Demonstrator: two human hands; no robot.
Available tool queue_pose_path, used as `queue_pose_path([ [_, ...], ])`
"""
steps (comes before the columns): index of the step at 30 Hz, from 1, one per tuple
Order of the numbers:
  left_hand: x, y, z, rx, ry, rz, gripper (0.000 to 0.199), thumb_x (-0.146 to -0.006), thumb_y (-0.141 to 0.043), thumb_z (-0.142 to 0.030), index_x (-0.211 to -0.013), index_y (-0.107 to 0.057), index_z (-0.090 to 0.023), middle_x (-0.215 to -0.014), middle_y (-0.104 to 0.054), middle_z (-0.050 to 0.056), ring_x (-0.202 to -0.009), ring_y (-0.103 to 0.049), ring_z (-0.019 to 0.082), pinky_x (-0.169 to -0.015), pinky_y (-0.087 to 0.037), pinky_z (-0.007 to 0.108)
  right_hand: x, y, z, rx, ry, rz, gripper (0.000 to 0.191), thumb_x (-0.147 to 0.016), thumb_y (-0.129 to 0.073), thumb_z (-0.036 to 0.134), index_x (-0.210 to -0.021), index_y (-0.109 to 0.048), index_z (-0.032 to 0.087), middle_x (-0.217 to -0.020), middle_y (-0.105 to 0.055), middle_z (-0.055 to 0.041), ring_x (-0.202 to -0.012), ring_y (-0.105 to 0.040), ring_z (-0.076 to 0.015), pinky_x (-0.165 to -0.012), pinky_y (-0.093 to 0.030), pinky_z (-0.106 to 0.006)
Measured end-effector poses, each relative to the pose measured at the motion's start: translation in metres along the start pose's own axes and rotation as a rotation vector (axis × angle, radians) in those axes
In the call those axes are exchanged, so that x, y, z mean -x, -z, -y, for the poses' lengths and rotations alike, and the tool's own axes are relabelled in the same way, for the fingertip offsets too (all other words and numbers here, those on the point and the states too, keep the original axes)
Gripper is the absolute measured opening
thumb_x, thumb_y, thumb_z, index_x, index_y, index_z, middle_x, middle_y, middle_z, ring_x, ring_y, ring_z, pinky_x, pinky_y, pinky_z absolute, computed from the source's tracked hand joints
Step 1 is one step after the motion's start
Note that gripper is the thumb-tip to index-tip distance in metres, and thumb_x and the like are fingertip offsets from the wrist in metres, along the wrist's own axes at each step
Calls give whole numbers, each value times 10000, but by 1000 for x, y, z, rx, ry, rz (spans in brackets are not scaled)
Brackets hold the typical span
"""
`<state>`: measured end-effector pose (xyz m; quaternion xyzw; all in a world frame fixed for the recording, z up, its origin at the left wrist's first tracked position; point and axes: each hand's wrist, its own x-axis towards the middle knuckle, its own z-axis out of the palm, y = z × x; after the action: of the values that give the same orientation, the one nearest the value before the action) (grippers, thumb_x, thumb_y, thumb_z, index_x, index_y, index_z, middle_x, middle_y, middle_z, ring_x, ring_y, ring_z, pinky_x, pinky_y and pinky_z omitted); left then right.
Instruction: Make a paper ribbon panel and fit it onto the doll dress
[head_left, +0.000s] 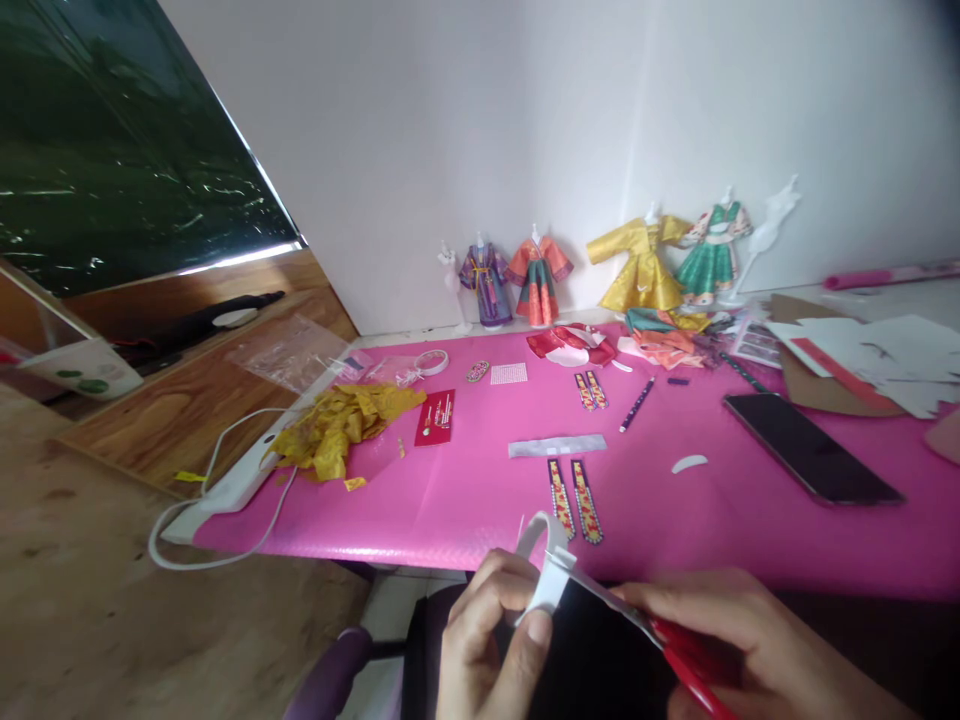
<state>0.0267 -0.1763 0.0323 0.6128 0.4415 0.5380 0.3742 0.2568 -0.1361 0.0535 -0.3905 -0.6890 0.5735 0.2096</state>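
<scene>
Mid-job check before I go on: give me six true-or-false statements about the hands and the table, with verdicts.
1. The right hand holds red-handled scissors. True.
2. The left hand is empty. False: it holds a curved white strip.
3. The scissor blades are at the curved white strip. True.
4. The phone lies to the left of the red card in the picture. False: it lies to the right.
5. Crumpled yellow material lies toward the picture's left end of the pink table. True.
6. The phone's screen is lit. False: it is dark.
</scene>
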Motion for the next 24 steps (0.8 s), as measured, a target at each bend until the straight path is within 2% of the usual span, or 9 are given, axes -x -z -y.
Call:
queue_pose_path([
  [4,0,0,0,2,2,9,212,-959,-543,-366,-831,-625,-218,-793,-554,19,-747,-541,171,-729,-416,284,0,1,1,16,17,-16,210,-790,-690,400,-858,-756,212,-686,-630,9,-584,-519,-122,-526,-451,-198],
  [9,0,0,-1,-8,9,4,218,-959,-544,-360,-814,-616,-213,-793,-551,23,-751,-535,176,-731,-407,293,3,3,0,58,0,-27,170,-769,-697,367,-827,-762,221,-682,-639,3,-599,-561,-146,-539,-480,-223],
  [11,1,1,-1,-16,11,8,226,-959,-542,-364,-807,-611,-211,-796,-550,24,-751,-535,178,-731,-408,296,3,4,-2,54,-11,-43,188,-738,-712,355,-864,-779,233,-684,-658,-4,-611,-594,-170,-565,-513,-250],
  [14,1,3,-2,-47,19,21,235,-960,-536,-369,-802,-606,-210,-799,-552,25,-758,-542,180,-738,-414,299,3,4,-3,23,-29,-64,314,-698,-737,336,-1000,-785,261,-762,-716,-15,-652,-646,-202,-609,-554,-282],
  [17,0,6,-4,-95,22,34,230,-963,-527,-359,-808,-604,-208,-814,-566,29,-776,-557,184,-745,-425,301,2,5,-3,32,-22,-44,347,-719,-732,311,-1062,-772,273,-811,-743,-16,-680,-668,-202,-635,-565,-267],
  [20,-3,7,-6,-135,-24,39,198,-963,-525,-310,-808,-595,-209,-819,-579,24,-781,-571,178,-747,-436,293,1,5,-5,81,34,-29,295,-769,-710,290,-1055,-770,261,-790,-744,-12,-665,-670,-180,-627,-566,-231],
  [24,-8,8,-8,-194,-91,23,118,-942,-546,-198,-831,-581,-222,-837,-596,2,-787,-587,152,-746,-447,262,2,6,-13,167,138,-64,314,-794,-708,264,-1106,-751,258,-826,-757,-20,-700,-702,-186,-650,-590,-212],
])
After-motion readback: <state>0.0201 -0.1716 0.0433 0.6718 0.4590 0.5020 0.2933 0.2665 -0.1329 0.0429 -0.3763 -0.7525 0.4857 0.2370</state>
